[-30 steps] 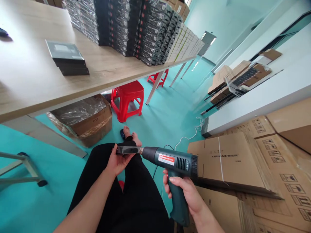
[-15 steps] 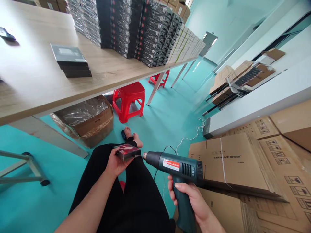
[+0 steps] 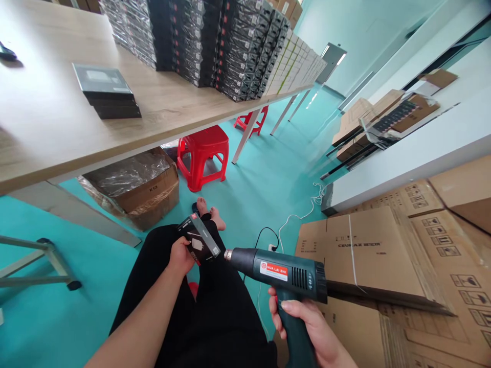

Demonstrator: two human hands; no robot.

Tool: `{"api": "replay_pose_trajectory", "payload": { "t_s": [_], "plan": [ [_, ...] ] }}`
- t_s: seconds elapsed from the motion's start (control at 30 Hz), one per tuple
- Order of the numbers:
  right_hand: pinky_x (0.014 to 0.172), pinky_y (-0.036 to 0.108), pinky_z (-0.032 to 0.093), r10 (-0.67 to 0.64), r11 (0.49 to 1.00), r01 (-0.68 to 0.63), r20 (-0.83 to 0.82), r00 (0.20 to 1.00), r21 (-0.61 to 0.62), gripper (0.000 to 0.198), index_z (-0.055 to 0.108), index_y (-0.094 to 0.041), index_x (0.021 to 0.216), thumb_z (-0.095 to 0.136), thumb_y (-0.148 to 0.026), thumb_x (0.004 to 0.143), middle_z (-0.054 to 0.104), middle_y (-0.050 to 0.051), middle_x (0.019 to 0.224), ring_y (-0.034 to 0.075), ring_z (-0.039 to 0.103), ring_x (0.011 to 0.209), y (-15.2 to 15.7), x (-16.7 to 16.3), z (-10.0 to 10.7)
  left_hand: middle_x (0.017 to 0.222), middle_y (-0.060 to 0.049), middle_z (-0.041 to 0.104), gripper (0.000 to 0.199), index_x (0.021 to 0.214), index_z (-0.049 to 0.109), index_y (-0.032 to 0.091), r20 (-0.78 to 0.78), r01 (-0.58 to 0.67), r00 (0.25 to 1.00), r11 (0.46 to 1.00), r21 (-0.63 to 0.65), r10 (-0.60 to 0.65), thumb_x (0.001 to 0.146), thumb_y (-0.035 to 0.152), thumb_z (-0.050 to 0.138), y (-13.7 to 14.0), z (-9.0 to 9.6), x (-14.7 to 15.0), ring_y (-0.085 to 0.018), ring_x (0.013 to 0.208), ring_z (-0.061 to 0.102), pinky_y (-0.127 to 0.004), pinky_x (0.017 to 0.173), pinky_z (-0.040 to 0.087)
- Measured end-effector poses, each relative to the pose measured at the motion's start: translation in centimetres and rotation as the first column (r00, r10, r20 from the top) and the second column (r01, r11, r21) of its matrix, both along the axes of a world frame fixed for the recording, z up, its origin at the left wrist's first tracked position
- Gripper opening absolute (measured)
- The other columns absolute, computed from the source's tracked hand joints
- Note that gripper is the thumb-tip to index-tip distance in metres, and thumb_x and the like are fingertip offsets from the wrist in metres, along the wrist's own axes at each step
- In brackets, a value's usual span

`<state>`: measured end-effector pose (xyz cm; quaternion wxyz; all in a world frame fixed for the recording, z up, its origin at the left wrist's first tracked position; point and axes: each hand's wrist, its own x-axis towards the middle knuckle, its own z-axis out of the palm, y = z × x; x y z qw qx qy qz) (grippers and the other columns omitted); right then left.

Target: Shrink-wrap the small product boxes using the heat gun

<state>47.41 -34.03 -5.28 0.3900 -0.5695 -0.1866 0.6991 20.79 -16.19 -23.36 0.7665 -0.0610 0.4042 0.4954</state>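
Observation:
A small dark box (image 3: pixel 199 239) with a printed picture and a red corner is gripped in my left hand (image 3: pixel 181 259) above my lap. It is tilted, with one long side turned up. My right hand (image 3: pixel 299 312) is wrapped round the handle of a dark green heat gun (image 3: pixel 289 271) bearing a red and white label. The gun's metal nozzle points left, close to the box's right end and apart from it. Most fingers of my left hand are hidden behind the box.
Tall stacks of wrapped boxes (image 3: pixel 199 46) and a short stack of dark boxes (image 3: pixel 109 92) stand on the wooden table (image 3: pixel 161 110). Below are a red stool (image 3: pixel 203 153) and an open carton (image 3: pixel 141 194). Flat cardboard (image 3: pixel 356 250) leans at right; a white cable (image 3: pixel 297 217) crosses the floor.
My left hand has turned the box, so a dark printed face and a long side now show instead of the reddish face. The heat gun has shifted slightly right and down.

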Motion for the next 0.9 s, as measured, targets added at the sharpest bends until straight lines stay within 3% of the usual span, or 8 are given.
{"api": "replay_pose_trajectory", "payload": {
  "t_s": [0.4, 0.53, 0.6, 0.7, 0.9],
  "plan": [
    [0.058, 0.024, 0.048, 0.055, 0.998, -0.055, 0.043, 0.998, -0.015, 0.029, 0.06, -0.014, 0.109, 0.057, -0.027, 0.083, 0.063, 0.008, 0.091, 0.014, 0.058, 0.069, 0.4, -1.4, -0.3, 0.066, -0.008, 0.062, 0.024, 0.071, 0.058, 0.011, -0.015, 0.005, 1.0, 1.0, 0.008, -0.005, 0.051, 0.016, 0.047, -0.1, -0.2, 0.2, -0.022, 0.058, 0.059, -0.035, 0.055, 0.052],
    [0.058, 0.026, 0.048, 0.148, 0.989, -0.149, 0.055, 0.987, 0.005, 0.031, 0.06, -0.012, 0.109, 0.059, -0.025, 0.081, 0.063, 0.01, 0.093, 0.015, 0.058, 0.069, 0.2, -1.8, -0.4, 0.063, -0.007, 0.06, 0.02, 0.068, 0.056, 0.013, -0.028, 0.003, 1.0, 1.0, -0.008, -0.003, 0.051, 0.017, 0.047, -0.1, -0.3, 0.3, -0.021, 0.053, 0.057, -0.033, 0.05, 0.05],
    [0.061, 0.026, 0.049, 0.118, 0.993, -0.12, 0.097, 0.988, 0.018, 0.031, 0.061, -0.013, 0.109, 0.059, -0.027, 0.082, 0.063, 0.009, 0.093, 0.015, 0.058, 0.07, 0.3, -1.8, -0.5, 0.061, -0.006, 0.059, 0.02, 0.068, 0.056, 0.013, -0.04, 0.006, 0.999, 1.0, -0.013, -0.007, 0.051, 0.018, 0.047, -0.2, -0.5, 0.3, -0.02, 0.052, 0.056, -0.033, 0.049, 0.049],
    [0.06, 0.026, 0.049, 0.059, 0.998, -0.061, 0.148, 0.987, 0.006, 0.031, 0.06, -0.013, 0.109, 0.058, -0.029, 0.083, 0.063, 0.009, 0.093, 0.015, 0.058, 0.071, 0.5, -1.6, -0.4, 0.056, -0.005, 0.055, 0.015, 0.065, 0.055, 0.014, -0.062, 0.037, 0.997, 0.999, -0.025, -0.038, 0.052, 0.019, 0.048, -0.3, -0.8, 0.4, -0.019, 0.047, 0.054, -0.031, 0.045, 0.047],
    [0.058, 0.026, 0.049, 0.13, 0.991, -0.131, 0.056, 0.99, 0.016, 0.032, 0.06, -0.011, 0.109, 0.058, -0.026, 0.081, 0.063, 0.01, 0.091, 0.015, 0.059, 0.069, 1.2, -2.0, 0.6, 0.051, -0.003, 0.052, 0.007, 0.058, 0.053, 0.014, -0.126, 0.126, 0.983, 0.991, -0.044, -0.13, 0.053, 0.017, 0.051, -0.7, -1.4, 1.4, -0.017, 0.041, 0.05, -0.028, 0.038, 0.043]
  ]
}}
